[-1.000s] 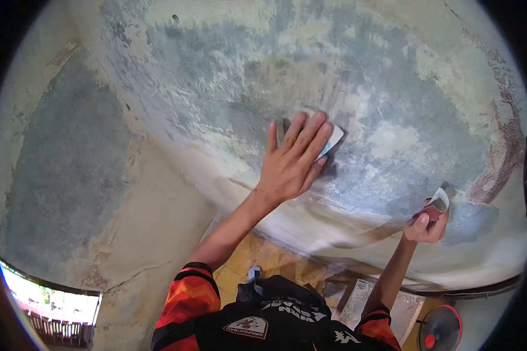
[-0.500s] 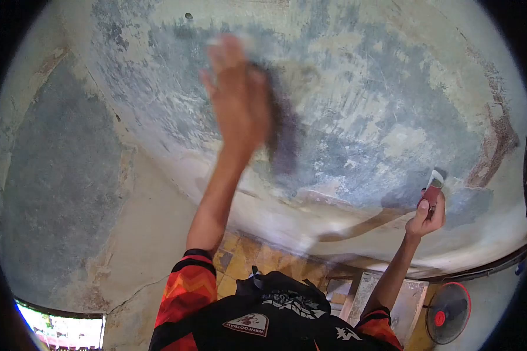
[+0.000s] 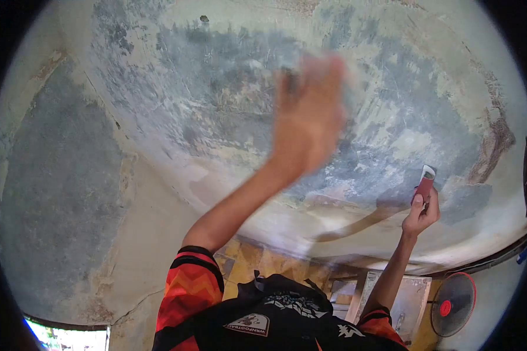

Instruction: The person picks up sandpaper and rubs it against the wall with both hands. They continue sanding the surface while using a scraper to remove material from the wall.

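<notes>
My left hand (image 3: 310, 111) is raised over the middle of the patchy grey and cream wall (image 3: 228, 111). Motion smears its fingers, and a reddish blur shows at the tips; I cannot tell what, if anything, is under them. Lower on the right, my right hand (image 3: 420, 217) grips a red-handled scraper (image 3: 424, 184) with its thumb along the near side. The scraper's pale, shiny end points up, close to the wall surface.
A rough brown damaged strip (image 3: 498, 149) runs down the wall's right side. On the left lies a second grey patch (image 3: 58, 193). Below are a standing fan (image 3: 454, 304), a worn pale board (image 3: 413, 292), yellowish floor tiles (image 3: 246, 257) and a bright opening (image 3: 70, 338).
My left hand has swept to the right across the wall. My right hand, still gripping the scraper, has shifted slightly left and up in view.
</notes>
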Available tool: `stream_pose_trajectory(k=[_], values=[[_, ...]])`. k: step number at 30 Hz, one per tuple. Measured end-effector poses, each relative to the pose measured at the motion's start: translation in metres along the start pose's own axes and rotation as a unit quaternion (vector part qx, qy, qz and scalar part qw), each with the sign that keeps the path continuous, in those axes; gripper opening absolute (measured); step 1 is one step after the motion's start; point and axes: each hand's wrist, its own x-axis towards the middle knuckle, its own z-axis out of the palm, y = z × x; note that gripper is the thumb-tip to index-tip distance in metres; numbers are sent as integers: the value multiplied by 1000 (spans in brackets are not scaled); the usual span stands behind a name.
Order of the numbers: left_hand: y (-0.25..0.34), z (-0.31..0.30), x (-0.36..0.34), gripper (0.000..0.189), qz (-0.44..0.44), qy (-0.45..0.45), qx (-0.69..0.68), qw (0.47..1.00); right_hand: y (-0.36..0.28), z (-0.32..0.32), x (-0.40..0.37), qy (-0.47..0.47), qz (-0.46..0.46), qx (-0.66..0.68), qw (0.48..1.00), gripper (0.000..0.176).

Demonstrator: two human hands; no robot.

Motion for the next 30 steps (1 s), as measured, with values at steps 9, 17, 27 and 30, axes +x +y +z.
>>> stream_pose_trajectory(k=[9, 17, 27, 30], values=[[30, 4, 0, 62, 52, -62, 10, 997, 6, 3, 0, 10, 6, 4, 1000, 31], [14, -10, 15, 61, -16, 24, 75, 997, -1, 4, -1, 10, 27, 11, 1000, 33], [41, -6, 13, 61, 23, -33, 67, 997, -1, 1, -5, -10, 19, 8, 1000, 32], [32, -8, 11, 67, 35, -18, 121, 992, -1, 1, 2, -7, 6, 9, 1000, 30]])
